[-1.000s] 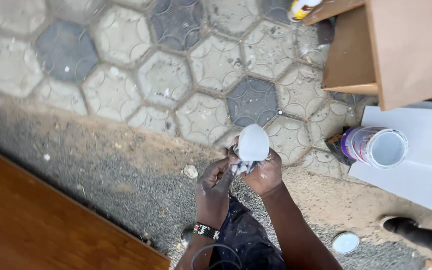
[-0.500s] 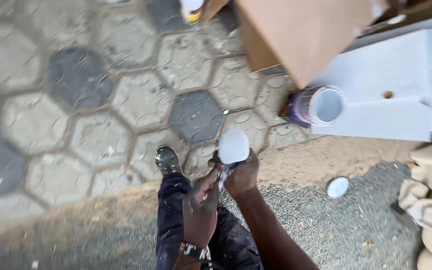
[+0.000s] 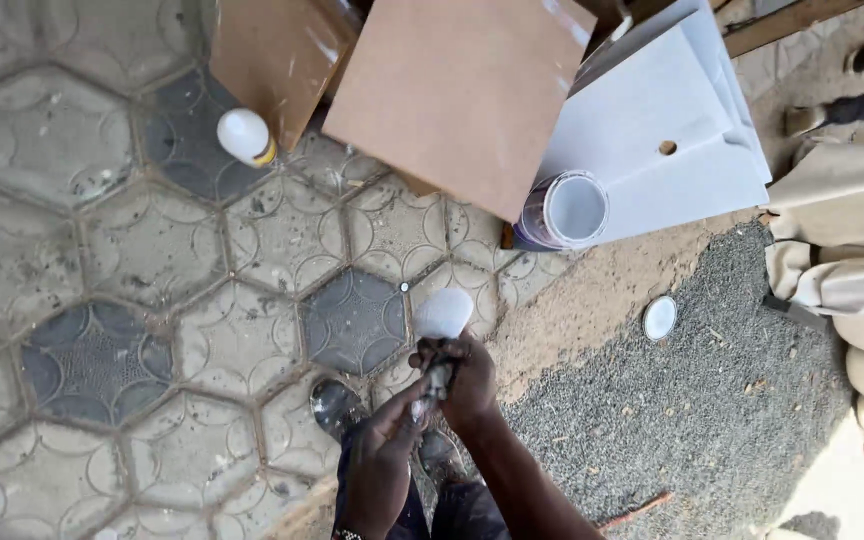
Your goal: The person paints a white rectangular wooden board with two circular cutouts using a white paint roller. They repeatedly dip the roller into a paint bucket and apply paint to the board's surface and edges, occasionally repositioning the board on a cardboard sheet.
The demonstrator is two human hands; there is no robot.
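Standing on hexagonal paving (image 3: 152,250), seen from above, both hands meeting just above a paint-spattered shoe (image 3: 337,408).

Right hand (image 3: 467,378) clenched round the neck of a white spray tool (image 3: 441,335): fingers wrapped tight about its dark stem, pale rounded cup (image 3: 443,313) sticking out past the knuckles on the far side. Long axis of the tool running from the wrists outward, cup end away from the body, stem end toward it, roughly in line with the right forearm. Left hand (image 3: 384,440) close beneath, nearer the body, fingertips pinched on the lower end of the stem (image 3: 422,405), touching the right hand. Whether that pinch grips the stem itself or a scrap of rag about it: cannot tell, too dark and small. So: tool between both hands, right hand higher on the axis and nearer the cup, left hand at the tail.

Relative to the tool:
- beyond and right, well apart: open paint can (image 3: 564,212), on its side, white inside, lying against the edge of a white board (image 3: 672,110).
- right, on gravel (image 3: 712,400): round lid (image 3: 659,318), flat, apart from the can.
- straight beyond: brown board (image 3: 462,95), tilted, overlapping the white board.
- beyond and left, well apart: white bottle (image 3: 245,136) with yellow base, beside a second brown board (image 3: 277,55).
- far right: beige sacks (image 3: 842,250), stacked.
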